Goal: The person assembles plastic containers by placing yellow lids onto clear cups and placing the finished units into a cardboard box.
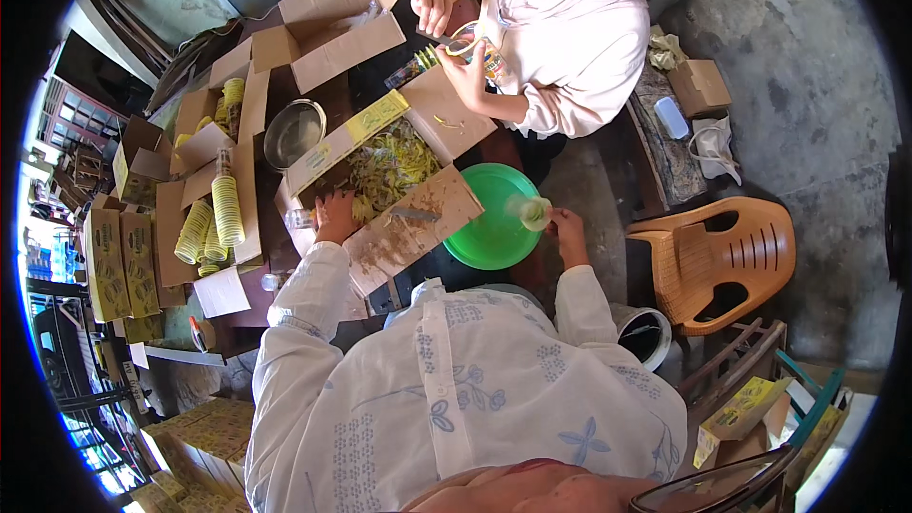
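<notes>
My left hand [336, 216] lies at the near left edge of an open cardboard box [427, 217] filled with yellow strips and scraps [395, 167]; whether its fingers grip anything is hidden. Beside that hand, a clear plastic cup [299, 219] lies on its side. My right hand [565, 228] holds a small, blurred, clear and yellowish-green cup [533, 214] by its end over the right part of a green plastic basin [491, 242]. On the box's near flap rests a knife [416, 214] among brown stains.
Across the box, a co-worker's hands [467, 78] hold a cup and a yellow ring. A metal bowl [295, 135] and cartons with stacked yellow-rimmed cups [226, 210] stand left. An orange plastic chair [755, 263] is at right, near a white bucket [645, 335].
</notes>
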A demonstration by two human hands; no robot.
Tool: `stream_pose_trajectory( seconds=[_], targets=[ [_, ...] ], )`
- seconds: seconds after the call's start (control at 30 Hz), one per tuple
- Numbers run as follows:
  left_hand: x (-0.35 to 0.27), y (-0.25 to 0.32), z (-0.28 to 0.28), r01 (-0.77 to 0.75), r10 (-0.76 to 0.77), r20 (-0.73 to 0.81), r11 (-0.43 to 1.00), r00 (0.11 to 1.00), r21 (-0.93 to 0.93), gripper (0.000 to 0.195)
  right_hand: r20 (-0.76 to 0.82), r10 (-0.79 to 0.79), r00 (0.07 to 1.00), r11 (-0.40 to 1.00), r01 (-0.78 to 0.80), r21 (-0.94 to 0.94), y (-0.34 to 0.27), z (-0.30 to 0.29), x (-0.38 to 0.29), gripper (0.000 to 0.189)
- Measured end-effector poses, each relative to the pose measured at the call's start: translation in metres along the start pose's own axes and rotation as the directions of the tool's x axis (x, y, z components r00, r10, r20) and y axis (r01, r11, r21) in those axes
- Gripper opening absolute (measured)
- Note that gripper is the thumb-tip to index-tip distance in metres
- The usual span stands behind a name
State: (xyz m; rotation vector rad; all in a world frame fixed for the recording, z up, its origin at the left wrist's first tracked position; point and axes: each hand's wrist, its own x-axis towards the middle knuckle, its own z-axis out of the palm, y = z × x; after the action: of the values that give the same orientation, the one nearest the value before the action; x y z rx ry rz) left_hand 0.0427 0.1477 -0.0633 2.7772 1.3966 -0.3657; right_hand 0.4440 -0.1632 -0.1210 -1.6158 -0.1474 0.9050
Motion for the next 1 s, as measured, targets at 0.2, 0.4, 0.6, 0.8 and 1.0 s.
stream_pose_trajectory(
  seconds=[0.2,0.4,0.6,0.8,1.0],
  targets=[
    [-0.011,0.012,-0.009,-0.075,0.021,-0.302,0.983,0.953,-0.169,0.053,-0.021,-0.009,1.000,0.999,0.008,-0.051,-0.006,0.006,-0.007,0.019],
    [-0.036,0.088,-0.072,-0.298,0.066,-0.408,0.790,0.910,-0.536,0.047,0.170,-0.222,0.960,0.936,0.259,-0.237,-0.046,0.056,-0.038,0.019],
    [-0.069,0.129,-0.103,-0.279,0.220,-0.182,0.576,0.958,-0.769,0.063,0.468,-0.511,0.721,0.752,0.639,-0.164,-0.076,0.141,-0.071,0.018],
    [-0.093,0.088,-0.081,-0.060,0.040,-0.046,0.494,0.998,-0.867,0.071,0.689,-0.286,0.666,0.869,0.483,-0.106,-0.110,0.209,-0.082,0.014],
    [-0.125,0.053,-0.059,-0.015,-0.152,-0.075,0.362,0.986,-0.932,0.076,0.681,-0.566,0.464,0.530,0.838,-0.131,-0.086,0.255,-0.047,0.032]
  ],
)
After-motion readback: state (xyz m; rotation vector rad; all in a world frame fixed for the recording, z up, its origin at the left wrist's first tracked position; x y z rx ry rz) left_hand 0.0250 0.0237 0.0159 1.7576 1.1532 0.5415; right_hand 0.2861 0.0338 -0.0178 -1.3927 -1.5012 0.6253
